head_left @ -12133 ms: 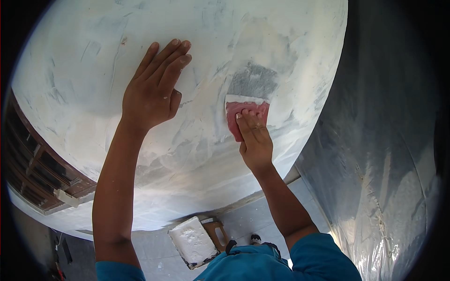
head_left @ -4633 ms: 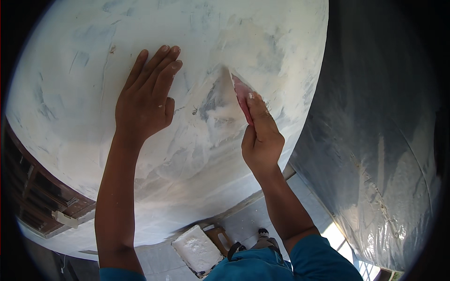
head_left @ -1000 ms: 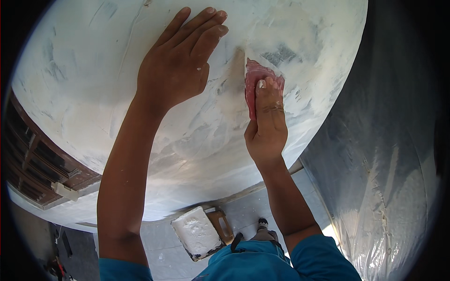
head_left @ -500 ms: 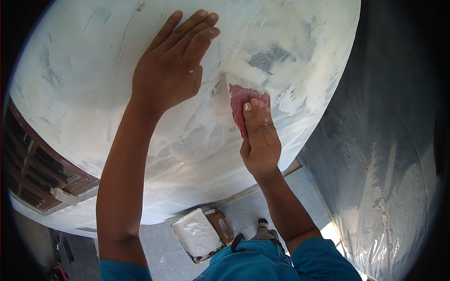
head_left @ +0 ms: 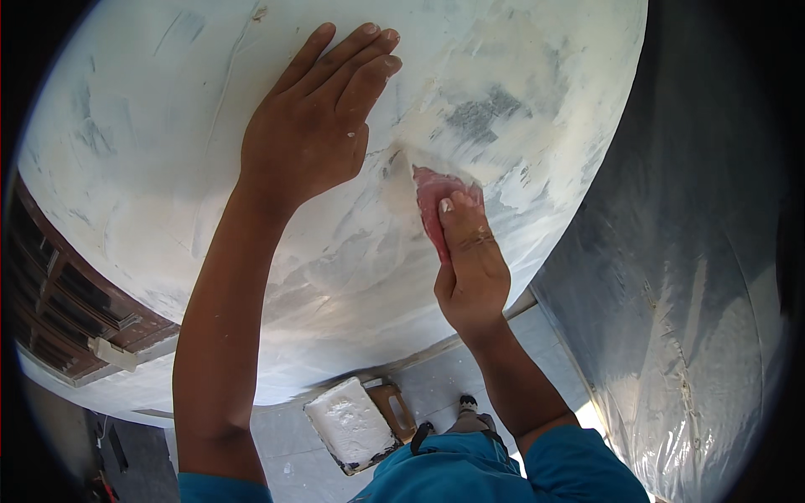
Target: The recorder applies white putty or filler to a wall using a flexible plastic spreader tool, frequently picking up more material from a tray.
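Observation:
A large pale wall (head_left: 176, 159), patched with white filler and grey smears, stands before me. My left hand (head_left: 310, 126) rests against it at the upper middle, palm down with fingers stretched out and nothing held. Lower and to the right, my right hand (head_left: 475, 264) grips a red putty spreader (head_left: 431, 199). Its fingers press the tool onto the wall, and the thumb lies along its left side. White filler coats the spreader's upper edge. A grey patch (head_left: 485, 115) shows just above the tool.
By my feet, a tray (head_left: 369, 463) of white putty lies on the grey tiled floor (head_left: 277, 448) beside a brown slotted object (head_left: 392, 409). Clear plastic sheeting (head_left: 662, 335) hangs at the right. A brown wooden window frame (head_left: 71, 306) is at the left.
My right hand and the spreader have slid slightly down the wall. My left hand appears a little further right in the view, still flat on the surface.

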Motion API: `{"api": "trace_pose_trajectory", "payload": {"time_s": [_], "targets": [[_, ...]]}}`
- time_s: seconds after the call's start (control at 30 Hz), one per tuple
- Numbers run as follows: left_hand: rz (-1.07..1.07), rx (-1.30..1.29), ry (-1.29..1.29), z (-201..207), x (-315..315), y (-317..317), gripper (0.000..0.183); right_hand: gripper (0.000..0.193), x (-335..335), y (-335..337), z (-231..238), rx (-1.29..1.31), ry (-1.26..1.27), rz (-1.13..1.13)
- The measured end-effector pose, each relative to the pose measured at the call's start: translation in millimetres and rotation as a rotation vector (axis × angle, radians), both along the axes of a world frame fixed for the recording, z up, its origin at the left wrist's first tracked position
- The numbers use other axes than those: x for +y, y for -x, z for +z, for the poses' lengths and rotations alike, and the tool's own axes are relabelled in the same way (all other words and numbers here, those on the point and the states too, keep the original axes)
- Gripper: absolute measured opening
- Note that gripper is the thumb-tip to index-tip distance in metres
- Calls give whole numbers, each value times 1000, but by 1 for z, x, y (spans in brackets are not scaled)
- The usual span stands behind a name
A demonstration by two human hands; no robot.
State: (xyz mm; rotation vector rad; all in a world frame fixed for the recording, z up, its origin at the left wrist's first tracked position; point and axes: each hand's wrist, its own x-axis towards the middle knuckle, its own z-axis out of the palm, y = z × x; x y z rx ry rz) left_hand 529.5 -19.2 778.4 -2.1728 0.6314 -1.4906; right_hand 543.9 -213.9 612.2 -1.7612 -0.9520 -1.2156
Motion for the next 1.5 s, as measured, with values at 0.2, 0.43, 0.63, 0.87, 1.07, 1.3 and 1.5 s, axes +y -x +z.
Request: {"api": "trace_pose_trajectory", "payload": {"time_s": [0.2,0.43,0.63,0.87,1.07,1.3,1.5], "targets": [[-7,-6,5,2,0,-1,47,53,29,-45,51,-88,-9,-108],[-17,35,-6,0,3,0,52,46,11,10,-66,44,273,67],[21,21,2,2,0,3,49,58,-16,-30,45,-88,-41,-69],[1,28,16,2,-1,-1,49,41,33,-16,-34,-105,247,-73],[5,8,-12,0,0,-2,49,46,-15,-11,11,6,188,27],[-12,27,24,2,-5,-1,49,46,3,-40,57,-188,42,-90],[-8,95,41,9,0,12,48,35,8,-3,-17,-101,264,57]]}}
